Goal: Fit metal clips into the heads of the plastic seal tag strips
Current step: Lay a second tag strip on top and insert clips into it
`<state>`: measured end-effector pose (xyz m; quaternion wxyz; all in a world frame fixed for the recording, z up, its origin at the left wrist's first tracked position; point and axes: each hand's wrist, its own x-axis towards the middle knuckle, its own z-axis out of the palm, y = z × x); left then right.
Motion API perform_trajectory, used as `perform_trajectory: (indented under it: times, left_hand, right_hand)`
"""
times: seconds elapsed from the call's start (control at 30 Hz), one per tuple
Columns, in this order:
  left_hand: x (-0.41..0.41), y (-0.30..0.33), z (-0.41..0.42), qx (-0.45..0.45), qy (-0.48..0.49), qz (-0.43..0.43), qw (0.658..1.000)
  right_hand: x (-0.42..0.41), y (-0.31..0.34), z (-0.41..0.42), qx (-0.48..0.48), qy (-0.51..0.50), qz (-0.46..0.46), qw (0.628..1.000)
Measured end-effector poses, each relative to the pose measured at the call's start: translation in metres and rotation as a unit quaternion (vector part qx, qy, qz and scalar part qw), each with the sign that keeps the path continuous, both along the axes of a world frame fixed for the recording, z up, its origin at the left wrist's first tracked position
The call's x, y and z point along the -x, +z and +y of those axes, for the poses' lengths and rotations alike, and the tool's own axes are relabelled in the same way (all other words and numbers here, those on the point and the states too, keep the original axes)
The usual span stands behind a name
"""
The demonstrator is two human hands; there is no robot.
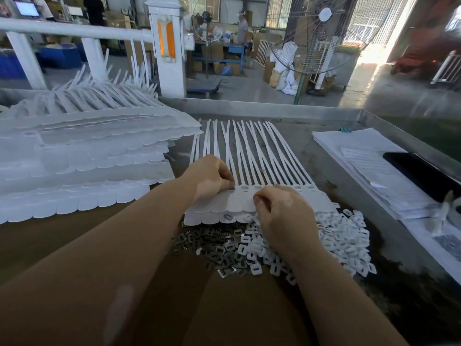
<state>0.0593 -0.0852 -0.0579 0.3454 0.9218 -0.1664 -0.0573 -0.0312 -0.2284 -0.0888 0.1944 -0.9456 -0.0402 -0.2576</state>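
A joined sheet of white plastic seal tag strips (249,156) lies on the metal table, tails pointing away and heads toward me. My left hand (212,178) rests on the sheet's left part, fingers curled and pressing at a head slot. My right hand (282,216) sits at the sheet's near edge with fingers curled; whatever it pinches is hidden. Below the sheet lies a heap of small metal clips (212,243). A single metal clip (227,217) lies on a tag at the near edge. White plastic caps (344,238) are piled to the right.
Tall stacks of more white seal tag sheets (82,166) fill the table's left side. Papers (374,171) and a black phone (424,176) lie at the right. The table's raised metal rim (262,108) runs along the back. A floor fan (321,33) stands beyond.
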Motion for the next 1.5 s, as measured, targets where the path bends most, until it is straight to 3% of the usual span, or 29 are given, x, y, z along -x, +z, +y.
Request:
perform_trajectory:
  times: [0.3,0.7,0.93,1.5]
  left_hand:
    - [0.001,-0.004,0.009,0.087,0.031,-0.006,0.996]
    - [0.033,0.008,0.036,0.041,-0.181,0.009,0.983]
    - [0.039,0.003,0.036,-0.019,-0.177,-0.046,0.983]
    - [0.051,-0.008,0.03,-0.008,-0.16,-0.063,0.985]
  right_hand:
    - [-0.001,-0.001,-0.001,0.002,-0.003,-0.004,1.0]
    - [-0.002,-0.003,-0.002,0.0,-0.002,-0.003,1.0]
    - [-0.001,-0.003,-0.001,0.006,-0.004,-0.005,1.0]
    - [-0.001,-0.002,-0.002,0.008,-0.003,-0.003,1.0]
